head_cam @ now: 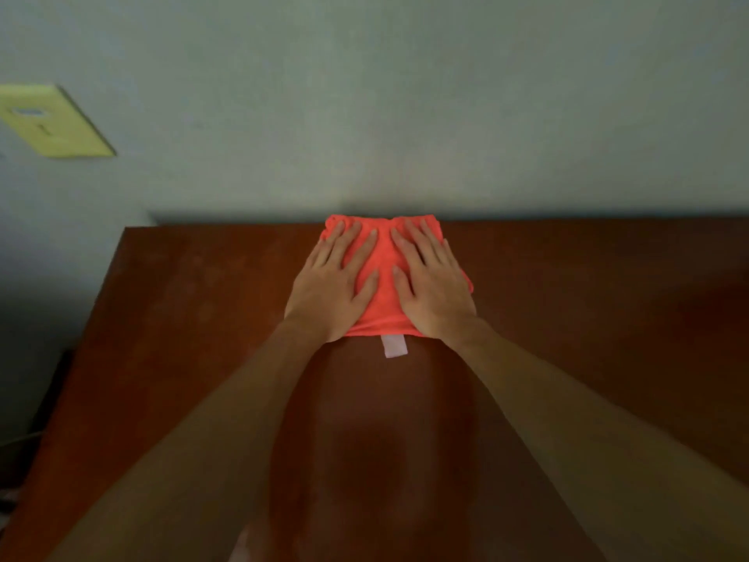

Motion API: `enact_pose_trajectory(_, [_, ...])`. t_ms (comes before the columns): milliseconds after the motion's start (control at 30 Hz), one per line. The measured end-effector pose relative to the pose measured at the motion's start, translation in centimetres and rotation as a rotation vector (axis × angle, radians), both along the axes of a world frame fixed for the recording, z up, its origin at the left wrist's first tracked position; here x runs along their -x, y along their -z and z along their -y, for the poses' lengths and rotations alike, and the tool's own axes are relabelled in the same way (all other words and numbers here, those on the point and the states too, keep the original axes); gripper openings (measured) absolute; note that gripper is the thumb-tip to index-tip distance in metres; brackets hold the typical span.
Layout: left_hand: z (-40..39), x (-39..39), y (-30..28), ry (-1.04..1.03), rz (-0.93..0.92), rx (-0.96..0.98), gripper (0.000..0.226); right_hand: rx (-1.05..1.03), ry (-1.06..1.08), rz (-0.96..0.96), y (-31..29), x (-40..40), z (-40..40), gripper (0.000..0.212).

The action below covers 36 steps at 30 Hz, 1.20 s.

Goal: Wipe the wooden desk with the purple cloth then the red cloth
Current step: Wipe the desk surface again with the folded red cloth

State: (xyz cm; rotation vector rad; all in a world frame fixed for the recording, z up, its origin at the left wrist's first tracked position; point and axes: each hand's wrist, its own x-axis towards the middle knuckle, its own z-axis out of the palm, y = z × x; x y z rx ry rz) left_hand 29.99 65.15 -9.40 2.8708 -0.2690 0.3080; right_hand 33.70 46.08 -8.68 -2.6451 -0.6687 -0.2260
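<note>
The red cloth [384, 277] lies flat on the wooden desk [182, 318], close to the desk's far edge by the wall. A white label sticks out from its near edge. My left hand [334, 281] presses flat on the cloth's left half, fingers spread. On the right half my right hand [431, 283] presses down the same way. Both arms reach straight forward over the desk. The purple cloth is not in view.
A grey-green wall [405, 115] rises directly behind the desk. A yellow wall plate [52, 123] sits on the wall at the upper left. The desk's left edge runs diagonally, with dark floor beyond it.
</note>
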Motion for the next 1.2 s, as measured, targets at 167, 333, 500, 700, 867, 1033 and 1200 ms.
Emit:
enact_pose_trajectory(167, [-1.0, -2.7, -0.2, 0.022, 0.008, -0.025, 0.065, 0.026, 0.015, -0.016, -0.2, -2.3, -0.8, 0.065])
enact_pose_trajectory(333, [-0.7, -0.8, 0.1, 0.018, -0.033, -0.027, 0.067, 0.043, 0.045, -0.054, 0.3, 0.1, -0.8, 0.069])
enact_pose_trajectory(500, [-1.1, 6.2, 0.2, 0.038, -0.039, -0.017, 0.065, 0.034, 0.016, -0.071, 0.4, 6.8, -0.8, 0.067])
enact_pose_trajectory(700, [-0.3, 20.3, -0.3, 0.044, -0.089, 0.009, 0.064, 0.027, 0.001, -0.129, 0.1, 20.8, 0.0, 0.066])
enact_pose_trajectory(867, [0.5, 34.7, -1.2, 0.032, -0.157, 0.034, 0.063, 0.039, 0.019, -0.122, -0.4, 35.6, 0.6, 0.063])
enact_pose_trajectory(1033, [0.9, 44.1, -2.3, -0.035, -0.212, 0.05, 0.062, 0.089, -0.026, -0.128, -0.9, 43.9, 0.2, 0.061])
enact_pose_trajectory(1200, [0.3, 46.9, -2.3, -0.062, -0.234, 0.053, 0.063, 0.098, -0.029, -0.113, -1.0, 46.3, -0.4, 0.06])
